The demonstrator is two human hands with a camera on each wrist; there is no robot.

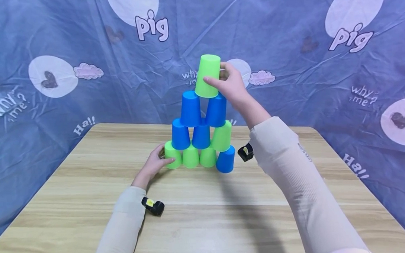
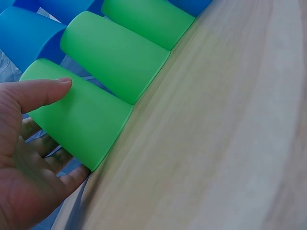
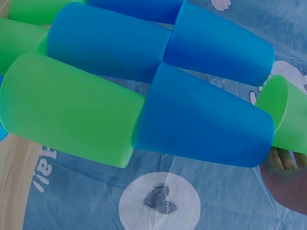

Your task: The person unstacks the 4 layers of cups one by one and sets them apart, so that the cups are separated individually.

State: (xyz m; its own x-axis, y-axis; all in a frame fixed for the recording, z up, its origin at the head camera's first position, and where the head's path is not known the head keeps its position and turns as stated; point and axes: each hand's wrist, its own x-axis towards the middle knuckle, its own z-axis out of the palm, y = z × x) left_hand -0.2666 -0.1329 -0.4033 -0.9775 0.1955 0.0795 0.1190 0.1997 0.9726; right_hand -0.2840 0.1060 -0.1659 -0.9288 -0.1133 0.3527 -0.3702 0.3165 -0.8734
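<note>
A pyramid of upturned plastic cups stands on the wooden table [image 1: 225, 215]. Its bottom row has three green cups and a blue cup [image 1: 225, 160]. Above it sit two blue cups and a green one [image 1: 222, 136], then two blue cups [image 1: 190, 109]. My right hand [image 1: 217, 75] grips the top green cup [image 1: 207, 76], which is slightly tilted over those two blue cups. In the right wrist view only its rim [image 3: 283, 115] shows. My left hand [image 1: 166, 156] holds the bottom-left green cup [image 1: 172, 157], thumb [image 2: 43, 91] on its side [image 2: 76, 120] and fingers behind it.
A blue printed cloth [image 1: 69, 53] hangs close behind the table and along both sides. Small black cameras sit on my left wrist [image 1: 153, 206] and right wrist [image 1: 246, 152]. Bare wood lies in front of the pyramid and to both sides of it.
</note>
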